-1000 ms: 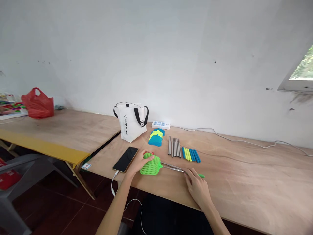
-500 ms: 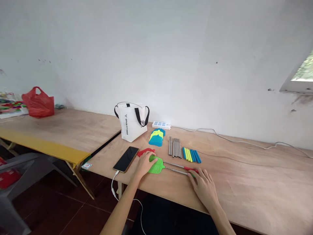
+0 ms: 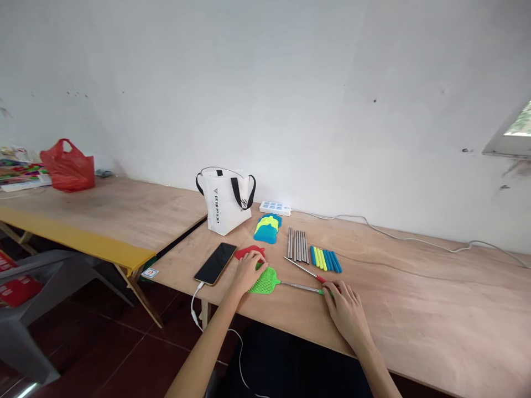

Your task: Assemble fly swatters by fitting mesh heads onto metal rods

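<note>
A green fly swatter (image 3: 264,281) lies along the table's front, its head under the thumb side of my left hand (image 3: 248,272). That hand rests with thumb and fingers apart, the fingers touching the edge of a red swatter head (image 3: 250,252). My right hand (image 3: 346,303) is closed over a red handle (image 3: 321,279) with a metal rod (image 3: 301,266) pointing up and left. The rod's tip is apart from the red head. The green handle (image 3: 321,292) runs under the same hand's thumb; its end is hidden.
Metal tubes (image 3: 297,246), yellow and blue handles (image 3: 326,258) and stacked blue and yellow swatter heads (image 3: 266,229) lie behind my hands. A phone (image 3: 215,263) on a cable lies left. Further back stand a white bag (image 3: 226,207) and a power strip (image 3: 275,208).
The red-handled rod has swung so its tip points further back, away from the green swatter's rod. My left hand stays near the swatter heads; the view has shifted slightly.
</note>
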A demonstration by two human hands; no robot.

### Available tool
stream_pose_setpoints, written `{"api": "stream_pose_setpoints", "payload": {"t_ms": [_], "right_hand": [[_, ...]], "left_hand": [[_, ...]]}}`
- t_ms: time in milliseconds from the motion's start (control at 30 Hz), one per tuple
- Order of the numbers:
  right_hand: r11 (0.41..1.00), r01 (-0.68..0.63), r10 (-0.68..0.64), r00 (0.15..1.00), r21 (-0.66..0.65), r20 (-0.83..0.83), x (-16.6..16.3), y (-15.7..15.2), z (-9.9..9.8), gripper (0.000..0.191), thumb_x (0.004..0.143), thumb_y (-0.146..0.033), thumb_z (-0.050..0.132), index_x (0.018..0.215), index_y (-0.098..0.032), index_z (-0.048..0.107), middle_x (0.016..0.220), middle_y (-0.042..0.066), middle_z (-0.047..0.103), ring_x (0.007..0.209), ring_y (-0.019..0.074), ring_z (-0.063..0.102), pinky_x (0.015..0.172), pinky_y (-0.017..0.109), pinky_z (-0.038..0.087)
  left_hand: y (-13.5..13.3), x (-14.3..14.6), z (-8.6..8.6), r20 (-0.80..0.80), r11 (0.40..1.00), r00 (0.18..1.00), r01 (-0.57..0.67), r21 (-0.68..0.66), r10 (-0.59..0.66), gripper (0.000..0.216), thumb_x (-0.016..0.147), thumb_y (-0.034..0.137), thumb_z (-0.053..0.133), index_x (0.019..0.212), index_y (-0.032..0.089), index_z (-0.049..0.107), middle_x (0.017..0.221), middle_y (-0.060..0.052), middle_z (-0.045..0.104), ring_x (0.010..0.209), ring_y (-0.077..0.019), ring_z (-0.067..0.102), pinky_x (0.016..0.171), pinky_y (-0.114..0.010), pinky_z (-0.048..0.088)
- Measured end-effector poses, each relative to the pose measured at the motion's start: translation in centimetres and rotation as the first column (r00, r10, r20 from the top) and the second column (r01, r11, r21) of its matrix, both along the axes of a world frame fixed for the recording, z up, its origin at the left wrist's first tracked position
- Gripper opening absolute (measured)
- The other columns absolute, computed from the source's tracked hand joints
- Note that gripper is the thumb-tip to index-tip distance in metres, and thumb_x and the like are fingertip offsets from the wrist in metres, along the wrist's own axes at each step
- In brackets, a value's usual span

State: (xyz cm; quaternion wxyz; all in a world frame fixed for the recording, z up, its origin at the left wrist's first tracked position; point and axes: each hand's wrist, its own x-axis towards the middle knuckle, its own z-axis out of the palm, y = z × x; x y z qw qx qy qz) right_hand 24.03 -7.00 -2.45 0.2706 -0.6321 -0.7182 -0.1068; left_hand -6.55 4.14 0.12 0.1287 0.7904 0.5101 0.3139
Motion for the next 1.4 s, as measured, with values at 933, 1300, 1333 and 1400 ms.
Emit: {"api": "stream_pose_setpoints", "payload": {"t_ms": [933, 1300, 1333, 1400], "right_hand": [[1.0, -0.004, 0.004, 1.0, 0.024, -0.006, 0.4, 0.8, -1.1, 0.039, 0.107, -0.047, 0.031, 0.093, -0.024, 0.059, 0.094, 0.005, 0.064, 0.093, 0.0231, 0.061, 0.084, 0.038, 0.044], [0.999, -0.045, 0.044, 0.996, -0.014, -0.083, 0.4, 0.5, -0.8, 0.035, 0.104, -0.051, 0.039, 0.103, -0.028, 0.066, 0.101, 0.007, 0.061, 0.098, 0.0247, 0.06, 0.084, 0.04, 0.047], [0.999, -0.049, 0.047, 0.995, -0.018, -0.088, 0.4, 0.5, -0.7, 0.034, 0.104, -0.05, 0.039, 0.102, -0.027, 0.065, 0.102, 0.007, 0.061, 0.098, 0.0246, 0.06, 0.084, 0.04, 0.047], [0.998, -0.064, 0.062, 0.994, -0.021, -0.087, 0.3, 0.5, -0.5, 0.032, 0.105, -0.049, 0.039, 0.101, -0.026, 0.063, 0.102, 0.006, 0.063, 0.098, 0.0236, 0.061, 0.086, 0.039, 0.047]], "left_hand": [[-0.6, 0.1, 0.6, -0.055, 1.0, 0.998, 0.015, -0.013, -0.016, 0.025, 0.099, 0.026, 0.045, 0.102, 0.024, 0.07, 0.119, -0.008, 0.066, 0.113, -0.0264, 0.062, 0.102, -0.044, 0.043], [0.0, 0.3, 0.0, 0.128, 0.984, 0.978, 0.17, -0.046, -0.163, 0.031, 0.103, 0.032, 0.042, 0.108, 0.023, 0.071, 0.119, -0.008, 0.072, 0.116, -0.025, 0.063, 0.105, -0.04, 0.047], [0.1, 0.3, -0.1, 0.144, 0.984, 0.976, 0.17, -0.046, -0.162, 0.031, 0.102, 0.028, 0.041, 0.11, 0.023, 0.07, 0.118, -0.008, 0.072, 0.114, -0.0241, 0.064, 0.103, -0.039, 0.049], [0.2, 0.2, -0.3, 0.139, 0.991, 0.983, 0.129, -0.03, -0.124, 0.031, 0.099, 0.021, 0.041, 0.111, 0.023, 0.071, 0.117, -0.008, 0.071, 0.112, -0.0238, 0.065, 0.1, -0.038, 0.05]]}}
